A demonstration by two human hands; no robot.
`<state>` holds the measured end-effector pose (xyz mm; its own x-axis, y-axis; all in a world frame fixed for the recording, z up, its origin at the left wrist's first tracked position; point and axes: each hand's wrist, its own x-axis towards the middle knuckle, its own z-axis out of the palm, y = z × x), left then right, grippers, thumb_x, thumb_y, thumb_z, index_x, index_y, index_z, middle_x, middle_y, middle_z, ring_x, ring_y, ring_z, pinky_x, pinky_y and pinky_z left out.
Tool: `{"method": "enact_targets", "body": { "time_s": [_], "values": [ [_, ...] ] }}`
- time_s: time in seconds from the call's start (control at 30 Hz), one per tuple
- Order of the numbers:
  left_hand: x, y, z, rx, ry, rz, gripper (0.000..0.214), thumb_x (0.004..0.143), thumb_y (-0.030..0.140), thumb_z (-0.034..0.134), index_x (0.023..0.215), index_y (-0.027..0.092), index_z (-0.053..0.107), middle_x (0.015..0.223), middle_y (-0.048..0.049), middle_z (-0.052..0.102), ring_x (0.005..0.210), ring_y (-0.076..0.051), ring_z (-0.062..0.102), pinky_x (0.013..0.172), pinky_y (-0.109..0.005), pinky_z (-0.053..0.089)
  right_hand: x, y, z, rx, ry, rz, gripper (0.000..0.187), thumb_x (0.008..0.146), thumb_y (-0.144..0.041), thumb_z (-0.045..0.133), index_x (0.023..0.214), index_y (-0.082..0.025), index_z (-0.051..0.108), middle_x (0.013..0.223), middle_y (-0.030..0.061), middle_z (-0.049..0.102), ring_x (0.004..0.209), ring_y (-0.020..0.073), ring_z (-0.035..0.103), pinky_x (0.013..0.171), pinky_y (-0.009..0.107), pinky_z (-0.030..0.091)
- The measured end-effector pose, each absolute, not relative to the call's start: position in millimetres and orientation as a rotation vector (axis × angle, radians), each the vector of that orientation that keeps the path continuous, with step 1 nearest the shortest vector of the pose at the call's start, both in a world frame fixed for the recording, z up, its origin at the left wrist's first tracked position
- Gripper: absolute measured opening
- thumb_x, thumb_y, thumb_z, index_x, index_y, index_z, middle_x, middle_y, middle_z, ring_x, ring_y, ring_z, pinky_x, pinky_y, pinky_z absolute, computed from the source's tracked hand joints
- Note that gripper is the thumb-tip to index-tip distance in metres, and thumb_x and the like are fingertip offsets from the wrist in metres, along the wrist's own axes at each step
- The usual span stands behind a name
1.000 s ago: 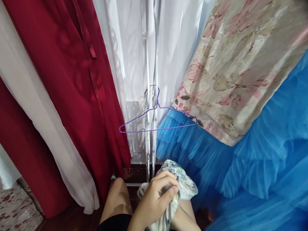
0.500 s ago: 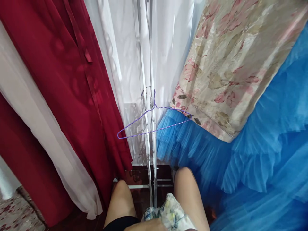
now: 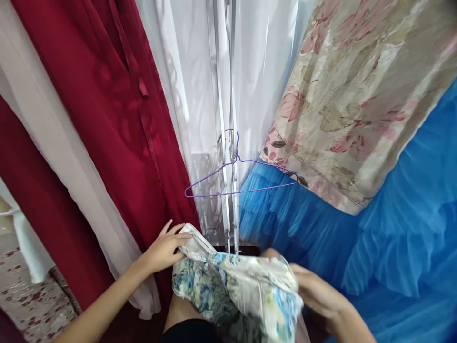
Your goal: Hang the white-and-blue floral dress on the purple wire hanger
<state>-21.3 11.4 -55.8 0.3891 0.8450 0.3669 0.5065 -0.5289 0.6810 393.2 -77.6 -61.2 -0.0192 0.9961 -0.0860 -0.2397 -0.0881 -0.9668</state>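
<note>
A white garment with a blue, green and yellow floral print [image 3: 250, 281] is spread between my two hands above my lap. My left hand [image 3: 167, 247] grips its upper left corner, thumb below and fingers over the edge. At the right side, my right hand [image 3: 309, 288] holds the garment's edge; its fingertips are partly hidden behind the cloth. Just beyond the garment, a purple wire hanger [image 3: 241, 192] hangs by its hook from a white metal rack [image 3: 228, 219], with nothing on it.
Dark red cloth [image 3: 93, 105] and a pale sheer panel [image 3: 71, 162] hang on the left. White fabric [image 3: 264, 71] hangs behind the rack. To the right are a beige floral garment [image 3: 342, 114] and ruffled blue tulle [image 3: 403, 228].
The floral garment has come up from my lap and is now spread out. Both hands have come into clear view holding it. The hanger still hangs on the rack.
</note>
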Motion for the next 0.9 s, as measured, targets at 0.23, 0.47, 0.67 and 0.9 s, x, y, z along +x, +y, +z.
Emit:
{"method": "enact_targets", "body": {
  "time_s": [0.23,0.47,0.67,0.9],
  "values": [
    [-42,61,-5,1.893,1.376,1.178,0.026,0.067,0.033,0.081,0.093,0.026,0.081,0.122,-0.0072,0.074,0.131,-0.035,0.051,0.123,-0.050,0.014,382,-26,-1,-0.837,-1.642,1.532,0.029,0.082,-0.042,0.077,0.087,-0.015,0.069,0.079,0.0017,0.064,0.071,0.0158,0.056,0.064,0.025,0.040],
    [-12,92,38,1.766,1.211,1.164,0.030,0.077,0.043,0.073,0.092,0.018,0.080,0.099,-0.0084,0.078,0.108,-0.032,0.066,0.102,-0.042,0.045,395,-3,14,-1.087,-1.849,0.701,0.102,0.068,-0.014,0.076,0.158,-0.019,0.028,0.073,-0.0062,0.056,0.059,0.0143,0.050,0.056,0.024,0.037],
    [7,84,47,1.467,0.994,0.971,0.043,0.071,0.041,0.082,0.101,0.011,0.080,0.099,-0.0155,0.079,0.087,-0.028,0.072,0.080,-0.033,0.053,428,44,20,-1.174,-1.684,0.377,0.109,0.074,-0.023,0.065,0.159,-0.003,0.000,0.063,-0.0081,0.053,0.056,0.0171,0.050,0.056,0.027,0.038],
    [30,75,55,1.242,0.904,1.153,0.035,0.071,0.036,0.085,0.098,0.014,0.080,0.096,-0.0089,0.080,0.082,-0.022,0.074,0.073,-0.027,0.058,451,91,42,-1.377,-1.735,0.309,0.079,0.065,-0.021,0.069,0.139,-0.001,0.055,0.067,0.0019,0.065,0.064,0.0205,0.060,0.062,0.029,0.044]
  ]
}}
